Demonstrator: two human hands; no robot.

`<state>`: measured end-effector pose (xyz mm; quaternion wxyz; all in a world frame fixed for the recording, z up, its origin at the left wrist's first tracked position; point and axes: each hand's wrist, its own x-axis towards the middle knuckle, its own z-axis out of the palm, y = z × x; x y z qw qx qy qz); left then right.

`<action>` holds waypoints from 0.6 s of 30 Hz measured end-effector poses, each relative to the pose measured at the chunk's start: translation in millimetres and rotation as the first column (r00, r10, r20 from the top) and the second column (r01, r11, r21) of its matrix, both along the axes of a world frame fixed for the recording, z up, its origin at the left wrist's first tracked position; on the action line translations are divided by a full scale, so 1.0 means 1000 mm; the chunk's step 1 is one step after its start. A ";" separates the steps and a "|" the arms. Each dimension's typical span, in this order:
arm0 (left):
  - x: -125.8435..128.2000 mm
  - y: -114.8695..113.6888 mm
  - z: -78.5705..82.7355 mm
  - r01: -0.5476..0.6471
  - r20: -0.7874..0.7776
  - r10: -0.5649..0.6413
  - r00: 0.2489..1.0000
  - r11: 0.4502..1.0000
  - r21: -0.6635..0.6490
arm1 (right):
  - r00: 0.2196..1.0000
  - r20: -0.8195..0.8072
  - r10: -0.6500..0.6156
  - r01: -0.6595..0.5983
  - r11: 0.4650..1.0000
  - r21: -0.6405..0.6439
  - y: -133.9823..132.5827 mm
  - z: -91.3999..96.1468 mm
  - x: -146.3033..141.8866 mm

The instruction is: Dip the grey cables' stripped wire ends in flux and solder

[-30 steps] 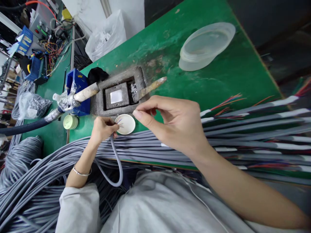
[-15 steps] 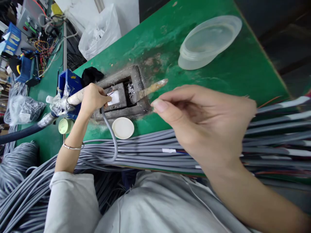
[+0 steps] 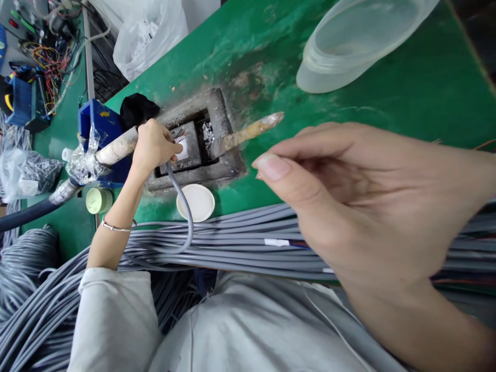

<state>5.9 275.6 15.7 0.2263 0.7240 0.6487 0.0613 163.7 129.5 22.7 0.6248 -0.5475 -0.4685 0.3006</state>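
My left hand [image 3: 153,150] pinches a grey cable [image 3: 186,206] near its end, over a metal solder pot [image 3: 221,113] set in the bench. Thin bare wires [image 3: 179,136] stick up from the cable end by my fingertips, beside the shiny bright patch inside the pot. Cable sheath curves down from my fingers toward my body. My right hand [image 3: 360,196] hovers nearer the camera, thumb and forefinger pressed together; anything between them is too small to make out. A tape-wrapped scraper handle [image 3: 253,129] rests across the pot's rim, left of my right fingertips.
A round pale dish [image 3: 205,201] and a light green tub [image 3: 96,200] stand near the pot. A wrapped extraction pipe [image 3: 118,147] lies on a blue holder [image 3: 91,116]. Many grey cables [image 3: 240,243] run along the front edge. A translucent container [image 3: 349,46] sits at upper right.
The view has shifted, and my right hand now looks larger and closer, its fingers still pinched. My left hand keeps its hold on the cable at the pot.
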 end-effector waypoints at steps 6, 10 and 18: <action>0.001 0.000 -0.003 0.004 -0.069 -0.005 0.998 1.000 -0.009 | 1.000 -0.014 -0.008 0.007 1.000 -0.013 0.000 -0.001 0.001; 0.002 0.000 -0.006 0.013 -0.065 -0.012 0.998 1.000 0.011 | 1.000 -0.014 -0.009 0.009 1.000 -0.003 0.000 -0.002 0.001; 0.002 -0.001 -0.012 0.058 -0.039 -0.057 0.998 0.998 0.028 | 1.000 -0.008 -0.019 0.019 1.000 -0.020 0.000 0.000 0.001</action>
